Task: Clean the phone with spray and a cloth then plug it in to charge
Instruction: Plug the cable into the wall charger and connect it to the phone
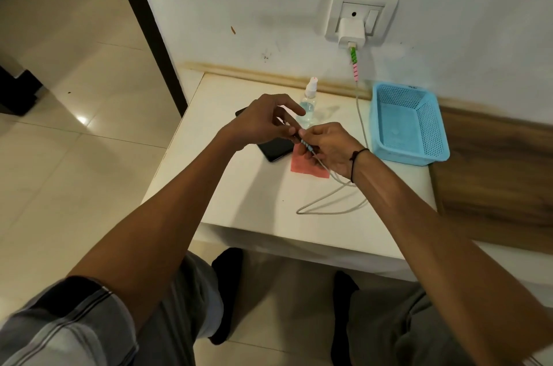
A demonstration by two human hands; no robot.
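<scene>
A black phone (276, 149) lies flat on the white table (239, 186), partly hidden under my left hand (263, 121). My left hand hovers over it with fingers pinching near the cable's tip; whether it touches the phone I cannot tell. My right hand (329, 147) grips the plug end of the white charging cable (332, 198), which has a blue spiral wrap. A pink cloth (308, 168) lies beneath that hand. The clear spray bottle (309, 99) stands upright behind the hands. The cable runs up to a white charger (351, 33) in the wall socket.
A light blue perforated basket (408, 123) sits at the table's back right, against the wall. A slack loop of the cable lies near the table's front. My knees are below the front edge, and tiled floor lies to the left.
</scene>
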